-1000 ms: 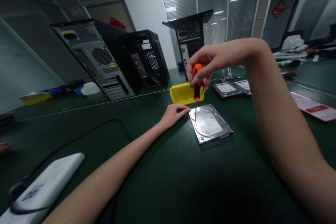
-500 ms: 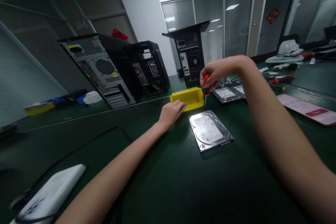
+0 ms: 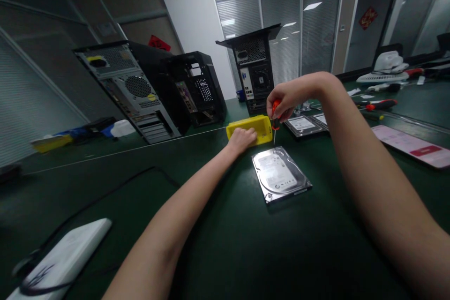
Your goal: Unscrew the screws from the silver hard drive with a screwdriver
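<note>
A silver hard drive [image 3: 280, 173] lies flat on the green table [image 3: 218, 243]. Behind it stands a yellow plastic box [image 3: 250, 128]. My left hand [image 3: 242, 139] rests against the front of the yellow box, its fingers curled at the box's wall. My right hand [image 3: 285, 99] is closed around an orange-handled screwdriver [image 3: 275, 119], whose thin tip points down beside the box's right end, above the table and clear of the drive.
Three open computer cases [image 3: 130, 89] stand along the back. More hard drives [image 3: 304, 125] lie right of the box. A white device with a black cable [image 3: 59, 262] sits at the near left. Papers [image 3: 411, 145] and tools [image 3: 379, 103] lie at the right.
My right hand lifted the screwdriver off the drive and carried it back to the box's right end. My left hand left the drive's corner and reached the yellow box.
</note>
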The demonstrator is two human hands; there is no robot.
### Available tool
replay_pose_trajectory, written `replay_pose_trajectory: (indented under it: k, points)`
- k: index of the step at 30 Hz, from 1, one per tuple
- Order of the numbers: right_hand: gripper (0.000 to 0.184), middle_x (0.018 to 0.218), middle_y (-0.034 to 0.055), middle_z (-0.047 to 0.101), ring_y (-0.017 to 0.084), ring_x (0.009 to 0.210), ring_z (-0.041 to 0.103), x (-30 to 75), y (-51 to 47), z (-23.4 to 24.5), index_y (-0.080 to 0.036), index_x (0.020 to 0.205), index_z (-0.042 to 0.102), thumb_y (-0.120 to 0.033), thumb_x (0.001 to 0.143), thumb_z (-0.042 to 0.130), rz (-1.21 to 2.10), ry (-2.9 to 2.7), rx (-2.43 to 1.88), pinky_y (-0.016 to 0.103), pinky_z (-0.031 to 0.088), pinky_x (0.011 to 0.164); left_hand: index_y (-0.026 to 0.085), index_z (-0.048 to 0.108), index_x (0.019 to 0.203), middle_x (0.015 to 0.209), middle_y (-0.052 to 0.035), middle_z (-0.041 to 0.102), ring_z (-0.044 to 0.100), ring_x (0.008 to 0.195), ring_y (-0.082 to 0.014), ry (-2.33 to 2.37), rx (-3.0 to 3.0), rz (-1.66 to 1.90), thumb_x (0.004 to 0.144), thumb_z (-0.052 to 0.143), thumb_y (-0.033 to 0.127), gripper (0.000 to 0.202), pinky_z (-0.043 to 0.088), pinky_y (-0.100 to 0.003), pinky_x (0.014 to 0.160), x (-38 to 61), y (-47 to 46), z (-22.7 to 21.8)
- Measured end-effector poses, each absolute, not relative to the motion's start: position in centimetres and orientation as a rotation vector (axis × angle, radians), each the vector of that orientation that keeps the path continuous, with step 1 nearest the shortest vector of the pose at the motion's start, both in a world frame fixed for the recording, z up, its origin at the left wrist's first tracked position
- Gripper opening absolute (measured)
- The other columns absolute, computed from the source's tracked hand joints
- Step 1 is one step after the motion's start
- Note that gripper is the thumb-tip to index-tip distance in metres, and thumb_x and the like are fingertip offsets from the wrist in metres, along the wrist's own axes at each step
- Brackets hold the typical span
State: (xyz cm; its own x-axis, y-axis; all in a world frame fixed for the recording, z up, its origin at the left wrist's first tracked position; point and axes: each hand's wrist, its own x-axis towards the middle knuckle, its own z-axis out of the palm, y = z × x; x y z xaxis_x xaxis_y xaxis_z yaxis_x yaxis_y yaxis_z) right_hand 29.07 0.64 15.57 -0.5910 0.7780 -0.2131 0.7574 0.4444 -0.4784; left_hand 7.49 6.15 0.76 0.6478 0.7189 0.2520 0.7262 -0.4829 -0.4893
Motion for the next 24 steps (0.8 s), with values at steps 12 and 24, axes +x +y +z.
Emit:
replay_pose_trajectory:
  k: [12,24]
  points:
    - [0.030,0.105,0.0033,0.069,0.013,0.094,0.063,28.4,0.5,15.6,-0.013,0.103,0.069,-0.008,0.077,0.054,0.718,-2.760,-1.341,0.019,0.050,0.079,0.015,0.064,0.079,0.081,-0.0107,0.063,0.058,0.079,-0.0234,-1.186,-2.298,-0.271,0.089,0.041,0.027,0.029,0.038,-0.036,0.071,5.8,2.0,0.8]
    - [0.041,0.103,0.0102,0.068,0.024,0.097,0.062,24.3,0.6,13.5,-0.014,0.111,0.067,-0.029,0.073,0.064,0.169,-2.854,-1.577,0.032,0.051,0.080,0.016,0.034,0.111,0.107,-0.0101,0.046,0.053,0.092,-0.0193,-1.803,-2.033,-1.273,0.073,0.065,0.037,0.052,0.046,-0.034,0.078,1.4,3.5,-2.4]
